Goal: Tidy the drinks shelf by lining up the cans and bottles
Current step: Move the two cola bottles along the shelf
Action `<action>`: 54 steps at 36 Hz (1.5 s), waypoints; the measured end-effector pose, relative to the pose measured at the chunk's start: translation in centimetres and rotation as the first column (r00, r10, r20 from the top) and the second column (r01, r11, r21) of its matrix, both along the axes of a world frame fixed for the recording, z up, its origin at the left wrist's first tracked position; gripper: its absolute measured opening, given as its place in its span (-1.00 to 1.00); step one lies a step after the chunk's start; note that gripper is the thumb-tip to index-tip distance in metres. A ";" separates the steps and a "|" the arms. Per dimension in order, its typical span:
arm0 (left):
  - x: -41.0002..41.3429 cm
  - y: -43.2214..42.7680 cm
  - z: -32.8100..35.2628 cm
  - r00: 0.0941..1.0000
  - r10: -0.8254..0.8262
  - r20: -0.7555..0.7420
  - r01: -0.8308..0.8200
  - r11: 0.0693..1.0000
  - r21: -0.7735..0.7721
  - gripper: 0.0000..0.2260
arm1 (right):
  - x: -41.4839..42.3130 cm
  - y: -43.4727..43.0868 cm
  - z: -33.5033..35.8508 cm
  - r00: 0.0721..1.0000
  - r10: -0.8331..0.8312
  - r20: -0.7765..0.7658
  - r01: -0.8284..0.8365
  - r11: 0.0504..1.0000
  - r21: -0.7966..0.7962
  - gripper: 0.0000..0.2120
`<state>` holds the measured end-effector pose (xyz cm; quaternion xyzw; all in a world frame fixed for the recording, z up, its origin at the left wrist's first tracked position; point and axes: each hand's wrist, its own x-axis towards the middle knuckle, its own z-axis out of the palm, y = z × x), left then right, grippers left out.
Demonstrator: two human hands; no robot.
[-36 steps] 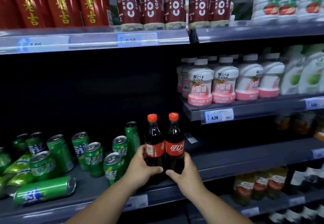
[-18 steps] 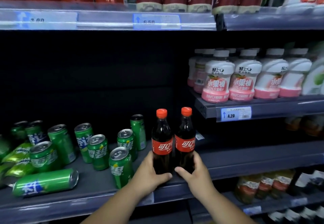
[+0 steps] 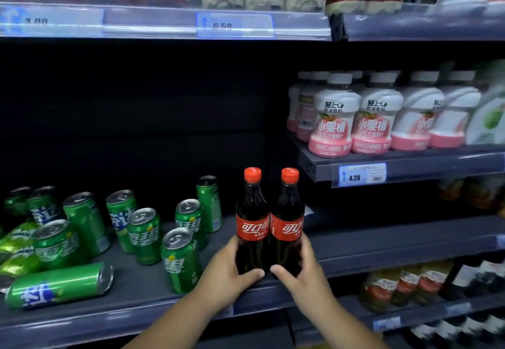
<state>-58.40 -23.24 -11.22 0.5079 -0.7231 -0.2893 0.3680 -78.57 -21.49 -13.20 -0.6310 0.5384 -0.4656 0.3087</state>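
Newly turned label-forward and drawn toward the front lip of the grey metal shelf point(image 3: 396, 242), 2 red-capped dark plastic cola bottles point(image 3: 252, 228) stand touching, left hand point(image 3: 226, 272) and right hand point(image 3: 306, 269) each curled round 1 base; a sideways shove could topple the nearest green aluminium can point(image 3: 180, 260).

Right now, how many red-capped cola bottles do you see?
2. The left cola bottle is gripped by the left hand, the right cola bottle by the right hand, side by side. More may be hidden in the dark behind.
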 end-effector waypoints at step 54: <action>0.3 1.9 0.1 0.976 0.041 0.214 -0.047 0.999 0.023 -0.38 | -0.1 0.8 -0.3 0.986 -0.027 -0.165 0.019 0.999 -0.047 -0.15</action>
